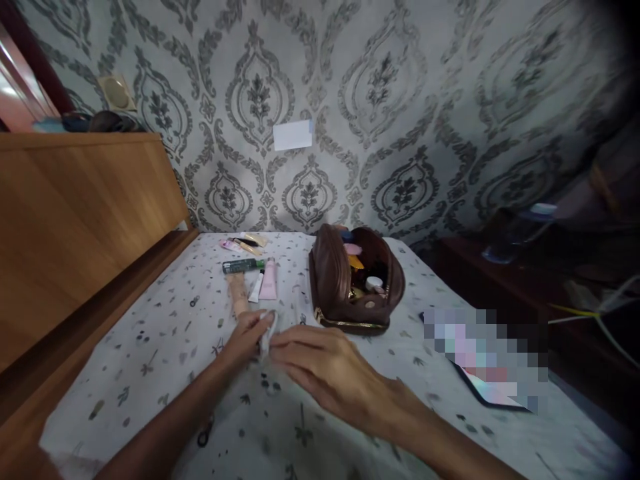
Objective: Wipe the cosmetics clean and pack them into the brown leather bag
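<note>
Head view: my left hand (249, 338) and right hand (320, 367) meet over the bed (150, 373), both pinching a small white item (267, 333) between the fingertips. It's too small to identify. Left hand closed on its left side, right hand's fingers curled onto its right side, palm down. The item sits upright-ish, long axis running away from me, slightly nearer the left hand. Just beyond lie cosmetic tubes (264, 280); right of them an open brown pouch (350, 283), well clear of both hands.
</note>
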Motion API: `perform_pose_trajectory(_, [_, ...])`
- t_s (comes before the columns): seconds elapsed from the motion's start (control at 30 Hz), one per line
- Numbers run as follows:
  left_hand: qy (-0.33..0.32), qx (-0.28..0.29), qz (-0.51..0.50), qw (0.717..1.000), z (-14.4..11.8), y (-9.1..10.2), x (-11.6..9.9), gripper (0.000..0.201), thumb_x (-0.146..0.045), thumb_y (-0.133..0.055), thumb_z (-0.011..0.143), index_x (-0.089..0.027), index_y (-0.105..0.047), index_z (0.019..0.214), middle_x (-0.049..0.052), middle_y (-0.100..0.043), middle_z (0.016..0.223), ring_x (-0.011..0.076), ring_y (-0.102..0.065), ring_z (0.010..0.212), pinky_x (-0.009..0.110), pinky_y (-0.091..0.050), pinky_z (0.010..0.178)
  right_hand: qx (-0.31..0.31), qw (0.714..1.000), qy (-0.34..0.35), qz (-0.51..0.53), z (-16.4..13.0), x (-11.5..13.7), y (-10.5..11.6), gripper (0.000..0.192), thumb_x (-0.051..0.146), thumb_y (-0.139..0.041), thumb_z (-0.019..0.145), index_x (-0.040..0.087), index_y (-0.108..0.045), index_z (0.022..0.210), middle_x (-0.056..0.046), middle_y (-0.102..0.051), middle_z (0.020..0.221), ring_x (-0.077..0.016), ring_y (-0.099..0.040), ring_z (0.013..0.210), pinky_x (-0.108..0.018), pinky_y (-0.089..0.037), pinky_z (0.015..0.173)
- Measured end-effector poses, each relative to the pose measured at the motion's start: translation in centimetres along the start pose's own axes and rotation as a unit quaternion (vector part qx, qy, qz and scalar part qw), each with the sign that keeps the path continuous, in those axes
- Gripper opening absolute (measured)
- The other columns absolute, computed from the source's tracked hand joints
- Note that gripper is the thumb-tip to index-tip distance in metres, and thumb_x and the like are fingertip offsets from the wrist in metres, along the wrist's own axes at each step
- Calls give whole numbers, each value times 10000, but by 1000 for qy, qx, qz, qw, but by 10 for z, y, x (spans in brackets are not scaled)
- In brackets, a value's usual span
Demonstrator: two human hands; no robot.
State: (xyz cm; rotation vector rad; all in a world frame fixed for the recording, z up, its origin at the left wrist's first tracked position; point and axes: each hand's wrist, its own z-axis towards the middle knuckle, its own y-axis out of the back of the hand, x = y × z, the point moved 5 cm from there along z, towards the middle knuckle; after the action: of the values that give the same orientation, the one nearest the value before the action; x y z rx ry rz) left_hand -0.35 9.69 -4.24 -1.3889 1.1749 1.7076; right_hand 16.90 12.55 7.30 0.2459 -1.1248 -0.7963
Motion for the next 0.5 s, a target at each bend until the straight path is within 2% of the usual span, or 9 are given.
perform_pose_trajectory(0.07, [-6, -51, 68, 996, 23, 28, -9, 545, -723, -466, 798, -191, -513, 691, -32, -472, 576, 112, -446, 516, 228, -369, 479, -25, 998, -51, 30, 3, -41, -17, 243, 301, -520, 940, 202, -730, 868, -78, -727, 911, -173, -669, 780, -294, -511, 690])
perform_pose_trajectory(0.17, [-17, -127, 165, 978, 73, 84, -26, 453, -638, -452, 817, -194, -522, 754, -21, -487, 632, 142, -492, 579, 238, -394, 511, -63, 979, -147, 130, -2, -99, -48, 269, 376, -599, 881, 177, -676, 717, -44, -683, 720, -149, -617, 678, -257, -464, 629])
perform_pose_trajectory(0.23, [-12, -180, 251, 951, 109, 122, -36, 297, -480, -505, 817, -190, -514, 751, 11, -530, 724, 188, -557, 761, 257, -443, 633, -80, 951, -211, 211, -9, -125, -67, 321, 441, -616, 850, 168, -643, 683, -18, -633, 632, -120, -543, 568, -236, -421, 553])
perform_pose_trajectory(0.3, [6, -204, 333, 921, 142, 149, -41, 170, -330, -557, 775, -176, -506, 725, 68, -592, 869, 254, -560, 994, 299, -456, 799, -95, 932, -246, 250, -15, -139, -79, 348, 467, -635, 823, 164, -615, 653, 3, -587, 585, -102, -485, 522, -224, -386, 518])
perform_pose_trajectory(0.4, [39, -183, 430, 883, 180, 165, -36, 120, -226, -560, 764, -118, -544, 814, 163, -609, 1084, 353, -524, 1156, 404, -422, 929, -102, 931, -253, 244, -20, -144, -86, 306, 408, -661, 804, 158, -616, 634, 13, -574, 590, -99, -498, 556, -216, -387, 542])
perform_pose_trajectory(0.5, [44, -119, 499, 857, 209, 164, -19, 255, -214, -472, 855, -36, -533, 1027, 205, -582, 1204, 402, -519, 1177, 477, -418, 925, -96, 933, -263, 225, -22, -145, -85, 223, 308, -671, 788, 155, -634, 630, 25, -568, 590, -86, -489, 544, -203, -369, 528])
